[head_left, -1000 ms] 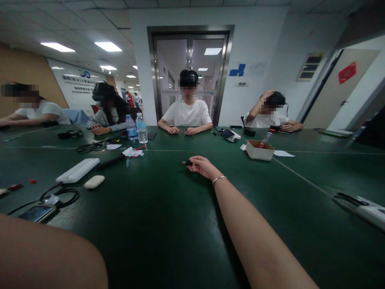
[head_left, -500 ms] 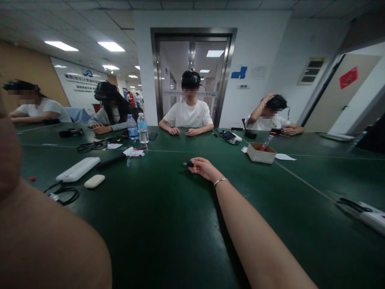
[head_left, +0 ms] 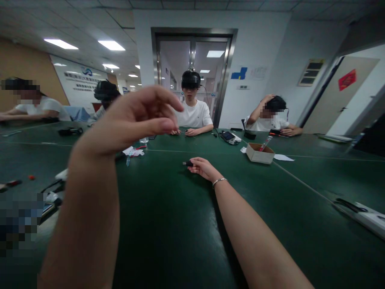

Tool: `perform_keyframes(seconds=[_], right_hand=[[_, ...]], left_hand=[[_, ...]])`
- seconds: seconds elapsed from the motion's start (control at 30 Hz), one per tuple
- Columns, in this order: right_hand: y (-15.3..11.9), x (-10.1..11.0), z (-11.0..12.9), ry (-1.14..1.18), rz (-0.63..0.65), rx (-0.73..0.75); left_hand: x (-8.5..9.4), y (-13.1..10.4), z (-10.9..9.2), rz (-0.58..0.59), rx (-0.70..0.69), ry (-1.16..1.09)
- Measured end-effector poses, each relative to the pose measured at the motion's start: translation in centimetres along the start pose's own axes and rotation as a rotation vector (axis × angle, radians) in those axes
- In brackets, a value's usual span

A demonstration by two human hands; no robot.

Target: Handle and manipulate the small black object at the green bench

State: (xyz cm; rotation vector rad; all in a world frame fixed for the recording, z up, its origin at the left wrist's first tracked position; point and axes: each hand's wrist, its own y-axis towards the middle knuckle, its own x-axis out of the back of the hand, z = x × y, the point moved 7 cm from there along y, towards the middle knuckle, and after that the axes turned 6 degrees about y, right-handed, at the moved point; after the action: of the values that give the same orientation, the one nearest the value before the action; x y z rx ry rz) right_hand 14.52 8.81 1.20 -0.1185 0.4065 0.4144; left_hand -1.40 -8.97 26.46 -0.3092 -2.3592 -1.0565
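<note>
Over the green table (head_left: 168, 224), my right hand (head_left: 206, 167) pinches a small black USB stick (head_left: 188, 163), its metal end pointing left. A thin metal bangle (head_left: 220, 181) circles that wrist. My left hand (head_left: 135, 114) is raised high and close to the camera, left of centre. Its fingers are loosely curled with a gap to the thumb, and nothing shows in it. The left hand and forearm hide part of the table's left side and most of one seated person.
Behind the right hand stands an open box (head_left: 261, 153) with a tube in it. A handheld device (head_left: 231, 137) lies beyond it. Paper scraps (head_left: 133, 151) lie left of centre, and a white power strip (head_left: 371, 218) is at right. Several people in headsets sit around the table.
My left arm has swung up from the lower left, bringing the hand into view in front of the bottles. The right hand keeps its place with the USB stick.
</note>
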Motion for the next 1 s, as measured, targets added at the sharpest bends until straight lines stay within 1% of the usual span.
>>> perform_keyframes(seconds=[0.03, 0.07, 0.1, 0.13, 0.17, 0.2, 0.23, 0.3, 0.33, 0.37, 0.4, 0.43, 0.5, 0.57, 0.63, 0.73, 0.83, 0.93, 1.0], right_hand=[[-0.1, 0.0, 0.1, 0.001, -0.002, 0.003], [-0.1, -0.1, 0.1, 0.002, -0.001, 0.006], [-0.1, -0.1, 0.1, 0.003, 0.002, 0.01], [-0.2, -0.1, 0.2, 0.005, 0.007, 0.014], [-0.2, -0.2, 0.2, 0.006, 0.014, 0.019], [-0.1, -0.2, 0.2, 0.008, 0.019, 0.022], [-0.1, -0.2, 0.1, 0.008, 0.022, 0.022], [0.0, 0.0, 0.0, 0.009, 0.015, 0.017], [0.1, 0.0, 0.0, 0.01, 0.007, 0.013], [0.2, 0.1, -0.1, 0.008, 0.0, 0.008], [0.2, 0.1, -0.1, 0.005, -0.007, 0.005], [0.2, 0.1, -0.1, 0.0, -0.014, 0.003], [0.2, 0.1, -0.1, -0.008, -0.021, 0.003], [0.2, 0.1, -0.1, -0.006, -0.021, 0.004], [0.2, 0.1, -0.1, 0.0, -0.019, 0.003], [0.2, 0.1, -0.2, -0.004, -0.018, 0.002], [0.4, 0.0, -0.3, -0.03, -0.006, 0.006], [0.6, -0.2, -0.3, -0.095, -0.003, 0.014], [0.7, -0.3, -0.3, -0.163, -0.014, 0.03]], left_hand=[[-1.6, 0.7, 1.2, 0.067, 0.013, -0.002], [-3.3, 1.5, 3.2, 0.102, 0.038, -0.006], [-4.9, 2.2, 5.9, 0.089, 0.08, -0.01], [-6.4, 2.7, 9.0, 0.024, 0.137, -0.014], [-7.5, 2.9, 12.3, -0.093, 0.185, -0.007], [-8.7, 2.7, 15.8, -0.185, 0.268, 0.001], [-9.9, 2.2, 18.8, -0.238, 0.334, 0.037], [-11.7, 0.8, 23.4, -0.286, 0.426, 0.161], [-12.5, -0.2, 25.2, -0.273, 0.495, 0.169], [-13.2, -1.1, 26.6, -0.227, 0.558, 0.138], [-13.9, -1.9, 27.5, -0.173, 0.608, 0.087], [-14.5, -2.5, 28.0, -0.126, 0.639, 0.026], [-15.2, -3.1, 27.9, -0.075, 0.639, -0.064], [-15.6, -3.0, 27.4, -0.066, 0.597, -0.079], [-16.0, -2.8, 26.8, -0.057, 0.547, -0.045], [-16.1, -2.4, 26.1, -0.077, 0.477, 0.005], [-16.0, -2.3, 25.8, -0.096, 0.438, -0.026], [-15.9, -2.3, 25.8, -0.107, 0.44, -0.055], [-15.9, -2.3, 25.9, -0.111, 0.465, -0.076]])
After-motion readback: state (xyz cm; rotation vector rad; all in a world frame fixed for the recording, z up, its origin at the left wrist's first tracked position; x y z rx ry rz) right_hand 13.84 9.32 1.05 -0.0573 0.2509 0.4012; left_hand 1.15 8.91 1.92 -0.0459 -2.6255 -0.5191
